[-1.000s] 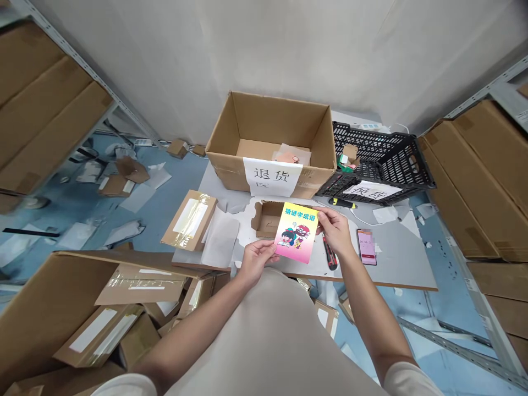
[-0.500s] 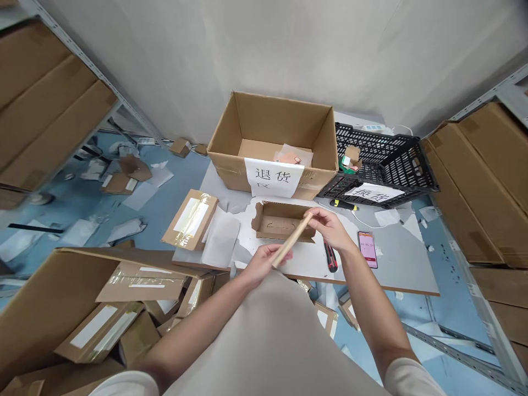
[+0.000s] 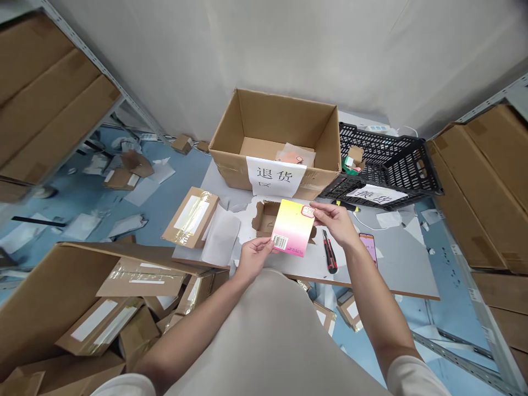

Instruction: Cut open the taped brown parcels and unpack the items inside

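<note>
Between my two hands is a book (image 3: 293, 226) with a yellow-to-pink cover, its flat face turned up toward me. My left hand (image 3: 254, 257) pinches its lower left corner beside a barcode. At the upper right edge, near a small red-bordered sticker, my right hand (image 3: 335, 221) grips it. Under the book, partly hidden by it, an opened small cardboard box (image 3: 264, 215) lies on the table (image 3: 383, 272). A red and black utility knife (image 3: 329, 253) rests to the right of that box.
A large carton (image 3: 231, 165) with a paper sign stands behind, beside a black plastic crate (image 3: 396, 165). At left lie a taped parcel (image 3: 192, 217) and white packing sheet (image 3: 221, 236). A phone (image 3: 368, 246) sits at right. Parcels fill a big box (image 3: 41, 275) at lower left.
The book has turned from edge-on to face-up, so its yellow and pink cover shows. Both hands have kept hold of it, and the right hand has shifted slightly to the right.
</note>
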Demonstrator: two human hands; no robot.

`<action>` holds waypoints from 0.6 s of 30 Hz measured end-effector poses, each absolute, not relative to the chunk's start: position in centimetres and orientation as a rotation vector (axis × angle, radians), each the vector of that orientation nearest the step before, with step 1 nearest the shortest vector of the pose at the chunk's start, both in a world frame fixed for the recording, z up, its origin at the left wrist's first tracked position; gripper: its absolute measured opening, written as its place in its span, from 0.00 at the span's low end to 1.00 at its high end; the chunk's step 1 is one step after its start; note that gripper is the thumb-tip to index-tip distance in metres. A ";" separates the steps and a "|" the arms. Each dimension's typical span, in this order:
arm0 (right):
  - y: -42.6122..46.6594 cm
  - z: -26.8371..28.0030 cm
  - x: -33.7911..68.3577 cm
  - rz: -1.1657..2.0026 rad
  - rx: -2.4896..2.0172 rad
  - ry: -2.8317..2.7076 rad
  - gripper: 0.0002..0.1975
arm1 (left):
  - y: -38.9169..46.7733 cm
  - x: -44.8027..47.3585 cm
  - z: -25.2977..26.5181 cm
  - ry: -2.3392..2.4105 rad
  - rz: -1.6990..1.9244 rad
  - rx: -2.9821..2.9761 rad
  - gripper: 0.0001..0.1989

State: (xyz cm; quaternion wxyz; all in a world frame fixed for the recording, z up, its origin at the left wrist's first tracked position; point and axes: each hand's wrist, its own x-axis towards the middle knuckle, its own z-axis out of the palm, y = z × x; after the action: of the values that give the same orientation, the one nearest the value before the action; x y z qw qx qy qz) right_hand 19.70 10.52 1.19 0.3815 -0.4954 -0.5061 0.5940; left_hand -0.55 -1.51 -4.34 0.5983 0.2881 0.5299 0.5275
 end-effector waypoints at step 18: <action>23.1 2.6 17.2 1.196 -1.171 -0.999 0.15 | -0.9 -4.5 -8.4 1.494 1.263 0.634 0.23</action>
State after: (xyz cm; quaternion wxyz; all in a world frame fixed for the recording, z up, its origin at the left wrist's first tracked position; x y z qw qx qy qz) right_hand 17.22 23.07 2.65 0.5615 -0.4969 -0.4241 0.5078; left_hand -4.53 -0.87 -8.36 0.5162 0.2641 0.6221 0.5261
